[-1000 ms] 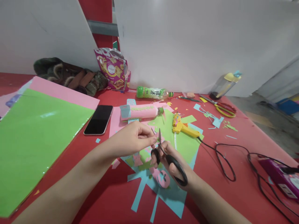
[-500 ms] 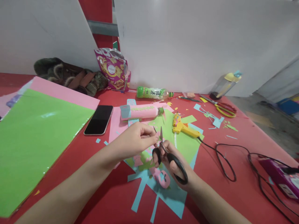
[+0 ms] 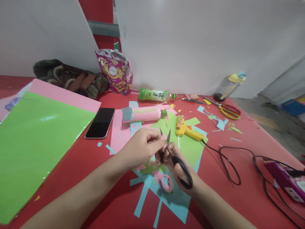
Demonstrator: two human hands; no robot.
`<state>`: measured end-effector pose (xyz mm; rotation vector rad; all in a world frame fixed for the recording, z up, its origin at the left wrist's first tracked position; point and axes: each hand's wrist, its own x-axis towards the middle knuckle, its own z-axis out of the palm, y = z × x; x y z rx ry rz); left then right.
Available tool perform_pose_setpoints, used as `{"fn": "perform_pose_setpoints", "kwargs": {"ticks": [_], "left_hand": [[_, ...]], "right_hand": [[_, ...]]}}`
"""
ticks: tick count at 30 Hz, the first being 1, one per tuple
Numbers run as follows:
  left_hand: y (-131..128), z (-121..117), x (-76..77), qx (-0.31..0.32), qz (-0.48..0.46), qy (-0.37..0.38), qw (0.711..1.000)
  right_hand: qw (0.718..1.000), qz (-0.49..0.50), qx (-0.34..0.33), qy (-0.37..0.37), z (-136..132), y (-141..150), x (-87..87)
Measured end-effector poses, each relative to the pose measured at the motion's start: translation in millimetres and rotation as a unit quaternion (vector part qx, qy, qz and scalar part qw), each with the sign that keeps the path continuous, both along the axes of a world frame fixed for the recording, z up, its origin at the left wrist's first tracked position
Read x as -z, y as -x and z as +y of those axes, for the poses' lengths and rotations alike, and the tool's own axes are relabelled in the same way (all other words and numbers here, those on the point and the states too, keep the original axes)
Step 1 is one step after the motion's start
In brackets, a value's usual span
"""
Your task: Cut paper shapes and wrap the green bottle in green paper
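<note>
My right hand (image 3: 177, 167) grips a pair of black-handled scissors (image 3: 182, 171), fingers and thumb through the loops. The two blades stand apart and point away from me. In a pinch, my left hand (image 3: 147, 144) holds a small piece of pink paper (image 3: 163, 137) beside the blades. Whether a blade touches the paper I cannot tell. Below my hands a pink round piece with a blue cutout (image 3: 167, 183) lies on blue paper (image 3: 177, 203). Just beyond them lies a pink-wrapped bottle (image 3: 149, 114) with green trim.
A yellow glue gun (image 3: 187, 129) lies right of my hands, its cord running to a purple power strip (image 3: 286, 181). A phone (image 3: 100, 123) and green sheets (image 3: 45, 140) lie left. Behind are a snack bag (image 3: 114, 71), a tea bottle (image 3: 157, 94) and larger scissors (image 3: 228, 112).
The scissor blades have spread wider. My left hand has shifted slightly right and down, and the pink paper between its fingers now shows more clearly.
</note>
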<state>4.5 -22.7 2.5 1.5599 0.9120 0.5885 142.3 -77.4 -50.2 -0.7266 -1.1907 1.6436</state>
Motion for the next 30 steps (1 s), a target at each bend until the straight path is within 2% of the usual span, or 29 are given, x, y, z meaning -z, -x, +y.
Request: {"fn": "perform_pose_setpoints", "kwargs": {"ticks": [6, 13, 21, 30], "left_hand": [[-4, -4, 4.0, -0.013, -0.029, 0.006, 0.999], [-9, -8, 6.8, -0.046, -0.049, -0.026, 0.997], [-12, -11, 10.9, -0.071, -0.032, -0.040, 0.996], [-13, -12, 13.0, -0.074, -0.024, -0.058, 0.995]], "right_hand": [[1.000, 0.001, 0.022, -0.005, 0, 1, 2.1], [0.999, -0.005, 0.037, -0.030, 0, 1, 3.4], [0.998, -0.005, 0.046, -0.041, -1, 3, 2.9], [0.993, -0.061, 0.074, -0.063, -1, 4, -1.0]]}}
